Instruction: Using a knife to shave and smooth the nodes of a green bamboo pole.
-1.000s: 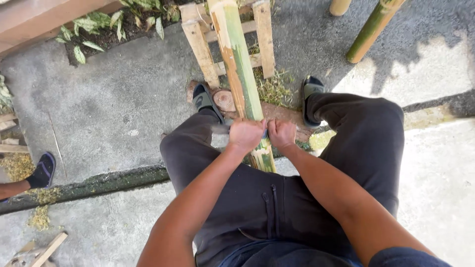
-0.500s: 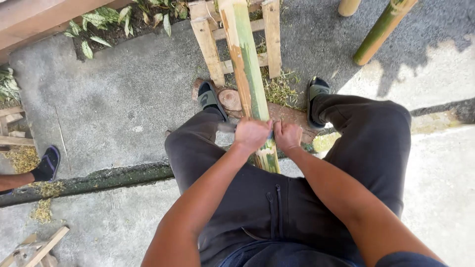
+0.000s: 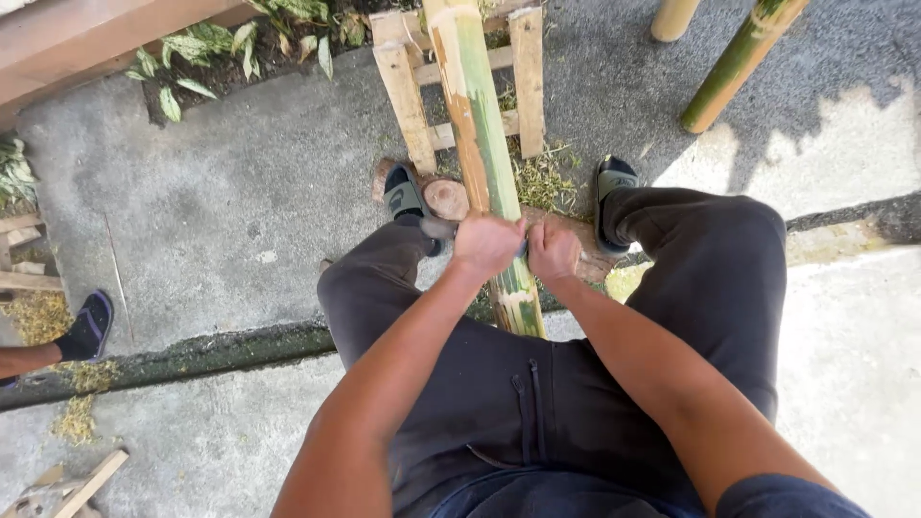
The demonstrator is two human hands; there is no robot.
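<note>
The long green-and-tan bamboo pole (image 3: 477,134) is flanked by the left hand (image 3: 486,245) and right hand (image 3: 554,251), both fisted on a blade handle across it.

The concrete floor (image 3: 221,221) carries a wooden pallet frame (image 3: 413,91), with green shavings (image 3: 547,177) just right of the frame. A log (image 3: 446,197) lies below the frame. More shavings (image 3: 38,317) and a wood scrap (image 3: 91,480) lie far left of the frame.
</note>
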